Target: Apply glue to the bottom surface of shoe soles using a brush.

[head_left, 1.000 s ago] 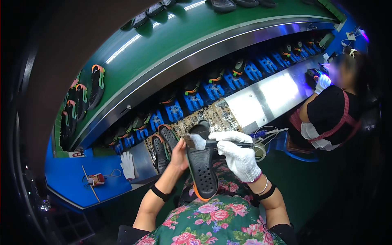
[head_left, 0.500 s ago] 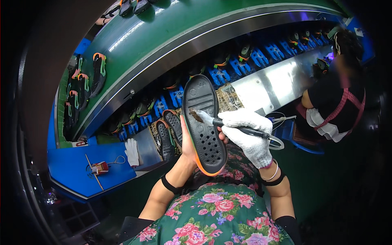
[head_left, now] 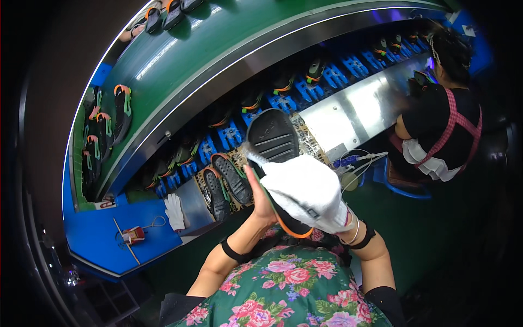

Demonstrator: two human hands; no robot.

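Note:
My bare left hand (head_left: 260,199) grips a black shoe sole (head_left: 269,131) by its left edge, holding it tilted in front of my apron. The sole has ribbed lines across its broad end and an orange rim at the lower end. Over its middle lies my right hand (head_left: 308,188) in a white knit glove, closed round a brush (head_left: 254,155). The brush's pale tip reaches the sole's left edge; most of its handle is hidden by the glove. Two more black soles (head_left: 235,177) lie on the cardboard just left of the held one.
A blue side table (head_left: 103,231) at left bears a small red box (head_left: 132,235) with a stick. Beside it lies a white glove (head_left: 175,211). Shoes on blue racks (head_left: 229,136) line the back, under a green conveyor belt (head_left: 218,49). A co-worker (head_left: 444,117) sits at right.
My right hand has moved left and turned over the sole, taking the brush tip from its middle to its left edge. The sole has shifted slightly and now tilts differently.

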